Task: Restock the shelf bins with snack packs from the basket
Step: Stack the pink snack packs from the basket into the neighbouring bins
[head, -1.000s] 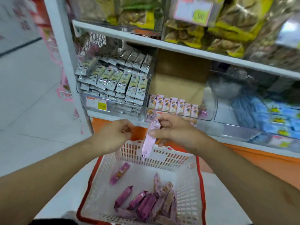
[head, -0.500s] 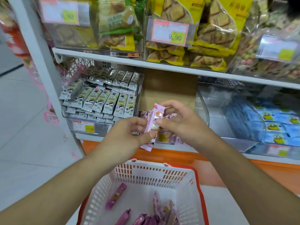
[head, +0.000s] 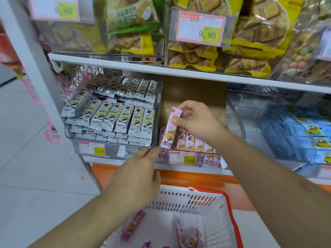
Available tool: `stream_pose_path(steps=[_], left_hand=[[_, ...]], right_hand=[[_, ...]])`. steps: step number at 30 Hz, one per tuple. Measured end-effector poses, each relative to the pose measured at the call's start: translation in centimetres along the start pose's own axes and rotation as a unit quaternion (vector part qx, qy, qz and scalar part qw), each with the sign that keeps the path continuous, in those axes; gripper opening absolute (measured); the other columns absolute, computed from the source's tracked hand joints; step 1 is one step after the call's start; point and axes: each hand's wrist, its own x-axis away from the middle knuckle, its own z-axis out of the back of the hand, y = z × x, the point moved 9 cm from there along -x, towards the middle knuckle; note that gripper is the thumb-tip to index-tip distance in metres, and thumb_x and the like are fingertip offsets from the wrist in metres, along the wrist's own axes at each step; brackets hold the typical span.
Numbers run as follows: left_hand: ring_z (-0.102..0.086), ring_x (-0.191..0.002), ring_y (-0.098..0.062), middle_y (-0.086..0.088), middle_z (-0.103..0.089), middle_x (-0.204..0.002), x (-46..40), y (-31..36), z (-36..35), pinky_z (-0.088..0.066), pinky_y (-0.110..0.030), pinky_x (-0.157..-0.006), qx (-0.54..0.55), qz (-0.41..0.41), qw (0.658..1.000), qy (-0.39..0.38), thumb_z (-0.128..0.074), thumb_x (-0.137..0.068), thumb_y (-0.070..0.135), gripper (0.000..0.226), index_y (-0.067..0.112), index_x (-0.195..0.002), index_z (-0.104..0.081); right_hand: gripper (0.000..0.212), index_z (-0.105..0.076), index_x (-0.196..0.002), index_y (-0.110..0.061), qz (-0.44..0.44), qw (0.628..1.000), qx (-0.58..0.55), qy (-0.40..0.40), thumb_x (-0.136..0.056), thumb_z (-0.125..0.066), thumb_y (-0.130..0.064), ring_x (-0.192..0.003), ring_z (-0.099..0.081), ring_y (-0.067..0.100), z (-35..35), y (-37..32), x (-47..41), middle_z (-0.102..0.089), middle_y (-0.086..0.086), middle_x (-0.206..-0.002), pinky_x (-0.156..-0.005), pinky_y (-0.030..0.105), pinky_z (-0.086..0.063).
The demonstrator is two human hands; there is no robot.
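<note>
Where the head view looks down over both forearms, a white shelf (head: 179,73) carries clear bins of snacks. Above it stand bags of yellow-wrapped biscuits (head: 250,51) behind a price tag reading 9.90 (head: 200,27). Below, on the left, one bin is packed with rows of white-and-green packs (head: 114,115), stacked nearly to its front lip. To the right a bin of blue packs (head: 309,138) sits behind a curved clear wall. Between these two lies the middle bin (head: 180,158), whose front wall bears a yellow price label and which holds a single low row of pink snack packs (head: 195,143) standing side by side against a brown cardboard back (head: 193,93).

The right hand (head: 195,119) pinches a pink pack (head: 171,129) near its upper end between thumb and fingertips; the pack hangs almost upright at the left end of that row, its lower end down among the packs already there. It is pale pink with an orange patch and a small red mark at the top. The left hand (head: 138,178) is released, fingers extended, fingertips near the front lip where the left and middle bins meet; I cannot tell whether they touch it.

At the bottom, the white basket (head: 200,199) with a red rim holds several purple-pink packs (head: 188,235).
</note>
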Motion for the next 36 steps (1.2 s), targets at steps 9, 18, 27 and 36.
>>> stream_pose_path(steps=[9, 18, 27, 36], left_hand=[[-0.054, -0.129, -0.016, 0.016, -0.035, -0.150, -0.2, -0.5, -0.1, -0.055, -0.039, -0.097, -0.005, -0.008, 1.000, -0.010, -0.052, -0.097, 0.031, 0.069, 0.036, -0.159, -0.023], [-0.055, -0.126, -0.010, 0.019, -0.035, -0.153, 0.1, -0.7, 0.0, -0.052, -0.034, -0.102, 0.031, -0.016, 0.999, -0.008, -0.054, -0.098, 0.033, 0.069, 0.039, -0.160, -0.022], [-0.063, -0.101, -0.004, 0.019, -0.064, -0.112, 1.9, -2.7, 0.3, -0.055, -0.033, -0.090, 0.060, 0.022, 0.998, -0.006, -0.059, -0.096, 0.037, 0.029, 0.036, -0.125, -0.058], [-0.067, -0.109, -0.022, -0.003, -0.072, -0.119, 5.8, -10.9, -6.5, -0.053, -0.036, -0.095, 0.057, 0.122, 0.988, -0.072, -0.060, -0.092, 0.037, 0.029, 0.022, -0.115, -0.067]], right_hand=[[0.022, -0.066, -0.088, -0.033, 0.013, 0.990, 0.132, -0.050, -0.084, -0.088, -0.030, -0.080, -0.066, 0.013, -5.0, 3.1, -2.0, -0.070, -0.009, -0.087, -0.079, 0.036, -0.057], [0.048, -0.068, -0.123, -0.027, 0.034, 0.972, 0.233, -0.016, -0.085, -0.079, -0.055, -0.113, -0.056, 0.023, -4.0, 2.6, -1.4, -0.063, -0.011, -0.104, -0.100, 0.045, -0.050], [0.017, -0.070, -0.109, -0.026, 0.109, 0.971, 0.208, 0.035, -0.095, -0.070, -0.036, -0.100, -0.058, 0.008, -0.1, -2.4, 3.4, -0.064, -0.016, -0.098, -0.094, 0.035, -0.052], [0.004, -0.071, -0.099, -0.019, 0.059, 0.941, 0.216, -0.252, -0.100, -0.067, -0.019, -0.083, -0.065, 0.011, -10.9, 4.7, 15.2, -0.072, -0.003, -0.093, -0.072, 0.017, -0.050]])
